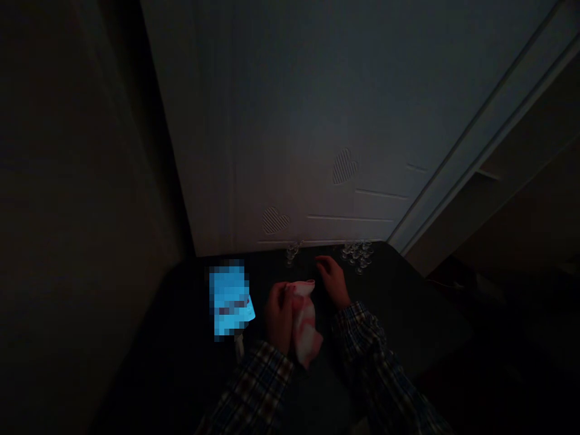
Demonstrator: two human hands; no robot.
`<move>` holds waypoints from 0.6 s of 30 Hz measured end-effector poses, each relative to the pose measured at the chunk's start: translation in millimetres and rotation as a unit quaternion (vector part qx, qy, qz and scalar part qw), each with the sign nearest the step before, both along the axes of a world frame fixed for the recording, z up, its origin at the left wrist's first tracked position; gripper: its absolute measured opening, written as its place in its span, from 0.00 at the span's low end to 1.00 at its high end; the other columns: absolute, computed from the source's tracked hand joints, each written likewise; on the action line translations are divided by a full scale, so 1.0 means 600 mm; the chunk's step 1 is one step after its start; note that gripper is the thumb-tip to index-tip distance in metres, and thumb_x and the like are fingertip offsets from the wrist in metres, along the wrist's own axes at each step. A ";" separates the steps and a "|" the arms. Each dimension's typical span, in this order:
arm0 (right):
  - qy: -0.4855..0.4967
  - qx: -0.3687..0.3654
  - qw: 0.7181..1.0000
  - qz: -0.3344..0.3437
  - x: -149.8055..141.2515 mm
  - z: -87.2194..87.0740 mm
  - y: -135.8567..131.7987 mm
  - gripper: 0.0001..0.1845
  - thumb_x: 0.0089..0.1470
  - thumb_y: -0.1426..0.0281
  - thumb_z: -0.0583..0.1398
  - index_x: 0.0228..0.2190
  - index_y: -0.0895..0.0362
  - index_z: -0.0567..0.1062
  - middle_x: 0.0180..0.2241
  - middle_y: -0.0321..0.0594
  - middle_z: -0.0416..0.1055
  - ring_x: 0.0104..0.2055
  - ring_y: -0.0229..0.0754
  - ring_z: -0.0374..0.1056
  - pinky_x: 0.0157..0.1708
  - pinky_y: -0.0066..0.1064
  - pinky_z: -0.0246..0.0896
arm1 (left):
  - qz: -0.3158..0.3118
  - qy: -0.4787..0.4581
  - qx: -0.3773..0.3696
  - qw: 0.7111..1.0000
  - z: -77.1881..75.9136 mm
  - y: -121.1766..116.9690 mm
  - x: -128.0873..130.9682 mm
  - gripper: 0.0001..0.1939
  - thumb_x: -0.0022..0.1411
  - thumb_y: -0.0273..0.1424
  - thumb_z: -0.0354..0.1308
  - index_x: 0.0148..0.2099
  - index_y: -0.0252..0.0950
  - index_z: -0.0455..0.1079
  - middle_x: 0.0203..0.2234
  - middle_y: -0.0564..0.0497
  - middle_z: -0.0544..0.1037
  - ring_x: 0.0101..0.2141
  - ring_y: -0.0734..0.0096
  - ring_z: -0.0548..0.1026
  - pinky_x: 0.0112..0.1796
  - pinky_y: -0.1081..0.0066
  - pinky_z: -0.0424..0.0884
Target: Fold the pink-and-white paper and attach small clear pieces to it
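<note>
The scene is very dark. My left hand (280, 314) is closed on the upper part of a pink-and-white cloth (306, 326), which hangs down beside the palm over the dark table (317, 399). To the right of the cloth, my right hand (334, 281) reaches toward the back, fingers loosely bent and pointing left, with nothing visible in them. Beyond and right of that hand stands a cluster of several small clear glasses (357, 254). A smaller group of similar glasses (292, 251) stands at the back, behind my left hand.
Left of my left hand is a bright screen (231, 299), blurred out, with a pale cable or stand (240, 347) below it. A white panel with heart patterns (290, 151) rises behind the table's back edge. Dark furniture (498, 199) is at the right.
</note>
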State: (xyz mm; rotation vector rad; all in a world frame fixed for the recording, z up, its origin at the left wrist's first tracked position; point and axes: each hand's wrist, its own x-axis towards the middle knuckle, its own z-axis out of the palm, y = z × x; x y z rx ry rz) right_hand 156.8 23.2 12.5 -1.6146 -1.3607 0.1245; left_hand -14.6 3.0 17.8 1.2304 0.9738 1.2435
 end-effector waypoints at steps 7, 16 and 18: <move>-0.015 -0.077 0.994 -0.071 0.002 -0.025 0.118 0.14 0.44 0.64 0.58 0.34 0.57 0.72 0.34 0.40 0.70 0.37 0.40 0.65 0.38 0.32 0.55 | 0.015 -0.002 -0.020 1.000 0.003 -0.004 -0.005 0.15 0.55 0.43 0.48 0.36 0.37 0.64 0.28 0.54 0.70 0.29 0.71 0.68 0.32 0.72 0.64; -0.056 -0.101 0.984 -0.134 -0.024 -0.027 0.169 0.11 0.45 0.65 0.55 0.31 0.56 0.72 0.33 0.37 0.69 0.38 0.42 0.63 0.40 0.36 0.45 | -0.002 0.019 -0.029 0.999 -0.002 0.001 -0.008 0.15 0.55 0.44 0.48 0.37 0.38 0.64 0.31 0.52 0.71 0.33 0.68 0.69 0.36 0.69 0.64; -0.062 -0.097 0.984 -0.135 -0.027 -0.022 0.170 0.10 0.46 0.67 0.54 0.31 0.56 0.72 0.33 0.38 0.69 0.39 0.42 0.62 0.40 0.35 0.45 | -0.006 0.014 -0.030 0.999 -0.001 0.001 -0.008 0.16 0.55 0.44 0.47 0.37 0.38 0.64 0.31 0.51 0.71 0.33 0.68 0.69 0.36 0.69 0.64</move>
